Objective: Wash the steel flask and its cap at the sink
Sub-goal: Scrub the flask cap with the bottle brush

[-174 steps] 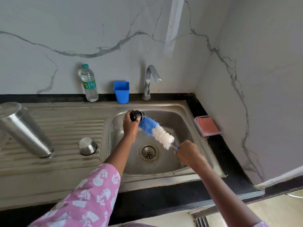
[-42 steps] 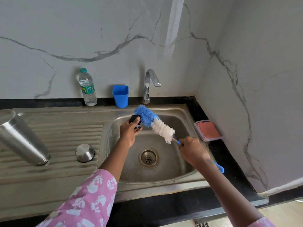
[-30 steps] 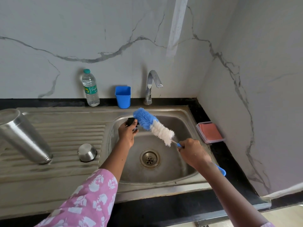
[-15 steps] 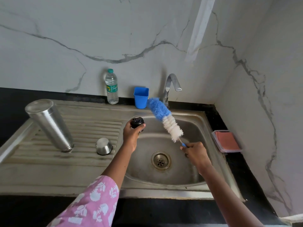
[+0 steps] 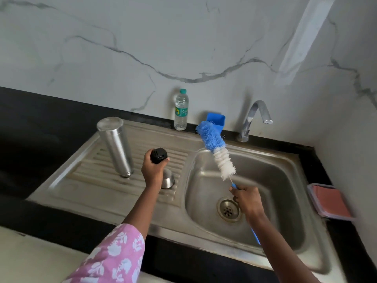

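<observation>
Head view: the left hand (image 5: 153,170) grips the black cap (image 5: 159,155) above the drainboard (image 5: 91,181), just over a small steel cup (image 5: 168,180). The flask (image 5: 116,146) stands mouth down on the drainboard, left of that hand. The right hand (image 5: 246,199) grips the handle of a brush (image 5: 216,152) over the basin (image 5: 285,180), with the bristles pointing up toward a blue cup (image 5: 219,120) beside the tap (image 5: 251,119).

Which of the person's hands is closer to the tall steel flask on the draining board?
Left. The left hand, holding the black cap, is just right of the steel flask; the right hand holds the brush farther right, over the basin.
</observation>
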